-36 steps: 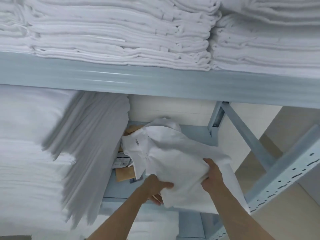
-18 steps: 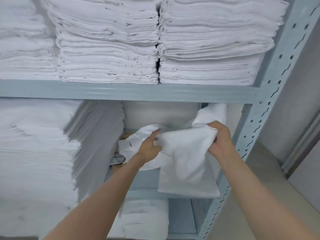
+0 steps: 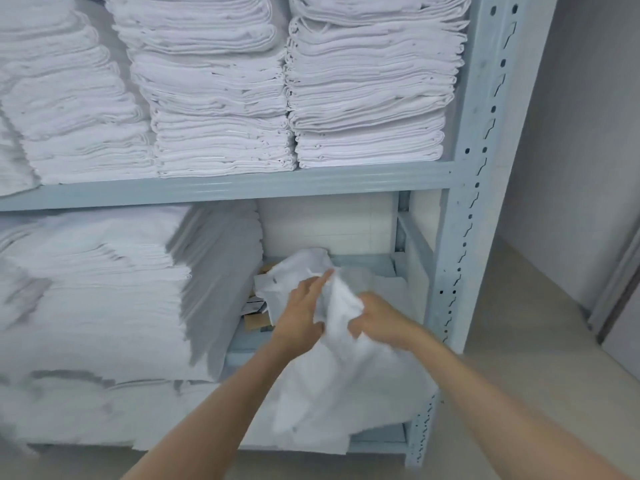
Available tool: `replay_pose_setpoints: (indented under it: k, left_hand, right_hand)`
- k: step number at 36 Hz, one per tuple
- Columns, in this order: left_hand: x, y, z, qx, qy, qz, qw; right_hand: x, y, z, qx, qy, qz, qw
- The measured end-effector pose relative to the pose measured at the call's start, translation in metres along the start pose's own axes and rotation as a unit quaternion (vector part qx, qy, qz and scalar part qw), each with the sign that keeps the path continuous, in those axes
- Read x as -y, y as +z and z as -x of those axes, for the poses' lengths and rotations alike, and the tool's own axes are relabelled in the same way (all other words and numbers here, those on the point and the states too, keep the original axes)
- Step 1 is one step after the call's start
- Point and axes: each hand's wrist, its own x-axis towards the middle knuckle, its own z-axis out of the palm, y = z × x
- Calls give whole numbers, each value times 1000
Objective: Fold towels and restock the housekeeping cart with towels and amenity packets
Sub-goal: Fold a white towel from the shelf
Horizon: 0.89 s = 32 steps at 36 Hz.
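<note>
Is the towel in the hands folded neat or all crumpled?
Crumpled. The towel hangs bunched and uneven between the left hand and right hand.

There is one view only, from a wide-angle camera worn on the person's head. It faces forward and slightly down at a pale grey metal shelf rack [image 3: 464, 209], standing close enough that both forearms reach in from the bottom edge. The rack fills most of the picture. Its right upright leans inward with the lens, and wall and floor show to the right of it.
</note>
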Motion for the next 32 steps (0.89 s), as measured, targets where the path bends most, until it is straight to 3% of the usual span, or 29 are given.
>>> replay_pose_setpoints:
  k: [3,9,11,14,19,27,32]
  left_hand:
    - [-7,-2,12,89,109,-101,985]
    - [27,-4,43,191,110,-200,955]
    - [33,-5,56,204,69,-164,963]
    - [46,-6,82,160,-19,-31,986]
    - [63,4,145,113,-118,85,983]
    - [73,31,214,190,-138,95,967]
    - [73,40,230,194,-156,78,965]
  right_hand:
    - [-4,31,9,51,-90,198,975]
    - [-13,55,40,78,-92,352,928]
    - [-16,60,47,66,-77,360,928]
    - [-15,75,59,53,-51,337,939]
    - [-2,109,79,25,-58,322,944]
    - [10,133,125,17,5,311,950]
    - [11,125,156,-7,24,283,959]
